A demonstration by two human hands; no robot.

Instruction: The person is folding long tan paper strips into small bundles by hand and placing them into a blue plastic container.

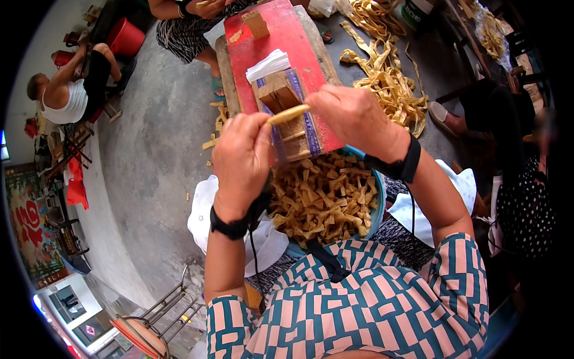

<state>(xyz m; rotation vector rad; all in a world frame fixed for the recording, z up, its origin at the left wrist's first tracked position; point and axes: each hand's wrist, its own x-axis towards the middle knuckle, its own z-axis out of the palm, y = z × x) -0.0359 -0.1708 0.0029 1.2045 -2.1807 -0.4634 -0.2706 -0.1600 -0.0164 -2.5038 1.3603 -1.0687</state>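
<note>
Above the red desk [296, 39], a yellow strip [288, 114] is held, ends pinched in the closed fingers [261, 133] of left hand [238, 157] and right hand [353, 115]; presumably light and pliable, it is best gripped there.

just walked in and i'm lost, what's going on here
The person's left hand and right hand hold a tan strip between them, near a wooden block on a red-topped bench. A blue basin holds many folded pieces; long strips lie on the floor.
</note>
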